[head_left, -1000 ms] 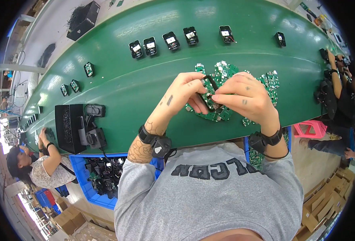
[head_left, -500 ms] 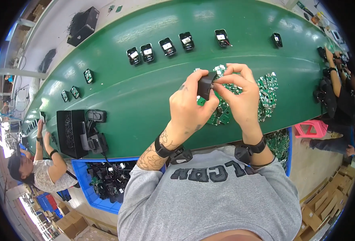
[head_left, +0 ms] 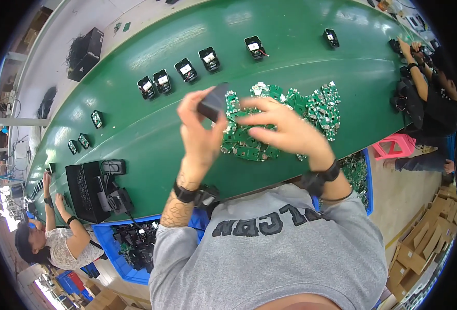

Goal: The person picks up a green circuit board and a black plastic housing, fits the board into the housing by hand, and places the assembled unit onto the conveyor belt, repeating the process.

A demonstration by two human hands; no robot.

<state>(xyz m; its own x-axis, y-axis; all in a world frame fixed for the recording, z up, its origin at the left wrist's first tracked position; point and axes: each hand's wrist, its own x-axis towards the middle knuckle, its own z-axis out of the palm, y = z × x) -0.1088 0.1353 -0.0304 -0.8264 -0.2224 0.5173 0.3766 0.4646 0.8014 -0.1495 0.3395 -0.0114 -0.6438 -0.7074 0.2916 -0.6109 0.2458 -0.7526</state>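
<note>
My left hand [head_left: 197,126] grips a dark, boxy plastic housing [head_left: 214,102] between thumb and fingers, tilted and lifted over the green bench [head_left: 182,139]. What is inside the housing is turned out of sight. My right hand [head_left: 288,126] is apart from it to the right, fingers stretched out and somewhat blurred, with nothing visible in them. Under and around this hand lies a loose pile of green circuit boards [head_left: 324,111]. Beyond my hands, several black housings [head_left: 186,70] with white parts inside stand in a curved row; a red wire shows at one of them.
At left stand a black open box [head_left: 86,188] of small dark pieces and a black power adapter [head_left: 115,166]. Blue bins [head_left: 120,248] sit below the bench edge. One co-worker [head_left: 66,243] works at far left, another [head_left: 437,93] at far right, near a pink stool [head_left: 394,146].
My left hand has moved left with the housing. My right hand has let go of it and opened over the boards. The whole view has shifted slightly.
</note>
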